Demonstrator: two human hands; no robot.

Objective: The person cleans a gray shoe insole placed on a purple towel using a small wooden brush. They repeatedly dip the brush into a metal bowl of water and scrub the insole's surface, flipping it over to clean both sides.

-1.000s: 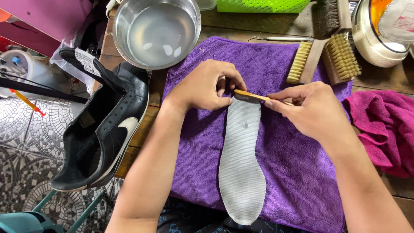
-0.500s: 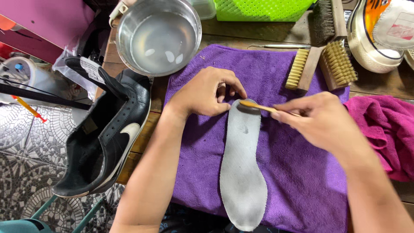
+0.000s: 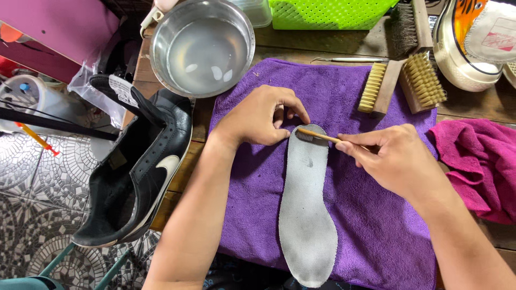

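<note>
on the purple towel (image 3: 376,215), long grey insole (image 3: 306,215), flat, toe at 12 o'clock, left hand (image 3: 263,115) pressing its tip, fingers curled, right hand (image 3: 395,158) pinching a small wooden brush (image 3: 317,136)

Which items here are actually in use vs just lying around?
In use:
left hand pinning the grey fabric insole
right hand holding the small wooden-handled brush
purple towel underneath

Lying about:
black leather shoe
steel bowl of water
two bristle scrub brushes
pink cloth
green plastic basket
</note>
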